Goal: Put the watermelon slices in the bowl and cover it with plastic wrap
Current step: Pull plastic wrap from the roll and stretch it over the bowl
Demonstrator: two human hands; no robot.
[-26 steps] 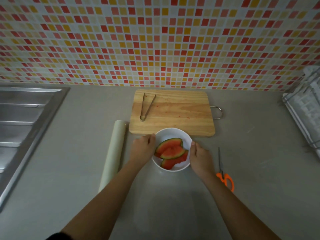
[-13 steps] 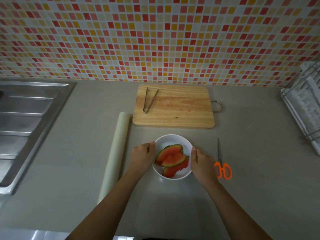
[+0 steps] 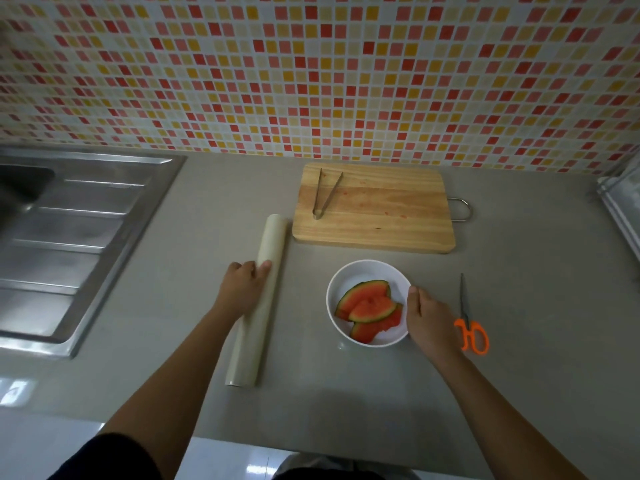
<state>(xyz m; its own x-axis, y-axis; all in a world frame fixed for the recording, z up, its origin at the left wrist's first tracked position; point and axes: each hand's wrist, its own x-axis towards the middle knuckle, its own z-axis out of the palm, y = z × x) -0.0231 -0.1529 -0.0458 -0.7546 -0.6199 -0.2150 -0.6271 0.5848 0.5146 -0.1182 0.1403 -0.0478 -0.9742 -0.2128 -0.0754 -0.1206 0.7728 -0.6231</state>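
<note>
A white bowl [image 3: 363, 271] stands on the grey counter in front of the cutting board, with three watermelon slices [image 3: 369, 308] lying in it. My right hand [image 3: 427, 318] rests against the bowl's right rim, thumb on the edge. Left of the bowl lies a long roll of plastic wrap [image 3: 268, 242], pointing away from me. My left hand [image 3: 242, 289] lies over the roll's middle, fingers curled on its top; whether it grips the roll firmly I cannot tell.
A wooden cutting board [image 3: 388, 216] with metal tongs [image 3: 325, 192] on it lies behind the bowl. Orange-handled scissors [image 3: 469, 327] lie right of the bowl. A steel sink drainer [image 3: 69, 237] fills the left; a dish rack [image 3: 623, 209] stands at the right edge.
My left hand has let go of the bowl's left rim and moved left onto the plastic wrap roll. My right hand stays at the bowl's right rim.
</note>
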